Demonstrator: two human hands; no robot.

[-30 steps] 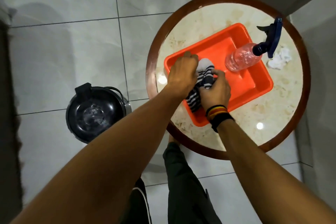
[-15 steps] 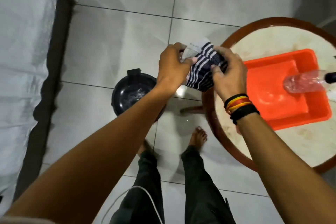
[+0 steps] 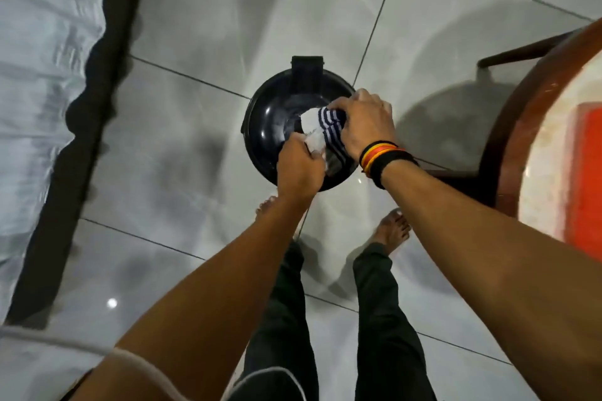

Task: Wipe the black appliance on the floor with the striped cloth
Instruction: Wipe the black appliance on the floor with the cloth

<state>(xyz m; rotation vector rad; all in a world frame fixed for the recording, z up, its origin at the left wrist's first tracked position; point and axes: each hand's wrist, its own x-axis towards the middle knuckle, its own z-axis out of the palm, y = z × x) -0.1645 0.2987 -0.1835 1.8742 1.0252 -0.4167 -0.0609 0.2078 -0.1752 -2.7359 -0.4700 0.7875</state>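
Observation:
A round black appliance (image 3: 272, 122) with a shiny lid stands on the tiled floor, a black hinge block at its far edge. The blue-and-white striped cloth (image 3: 321, 127) lies bunched over the lid's right half. My left hand (image 3: 301, 169) grips the cloth's near white end. My right hand (image 3: 365, 127), with banded bracelets at the wrist, clutches its striped far part. Whether the cloth touches the lid I cannot tell. The hands hide the lid's near right side.
A round wooden-rimmed table (image 3: 527, 101) with an orange tray (image 3: 586, 179) stands at the right edge. A white sheet with a dark border (image 3: 81, 114) runs along the left. My bare feet (image 3: 392, 231) stand just behind the appliance.
Both hands carried the striped cloth from the orange tray on the table, leftward and down, to the black appliance's lid. The view swung from the table to the floor.

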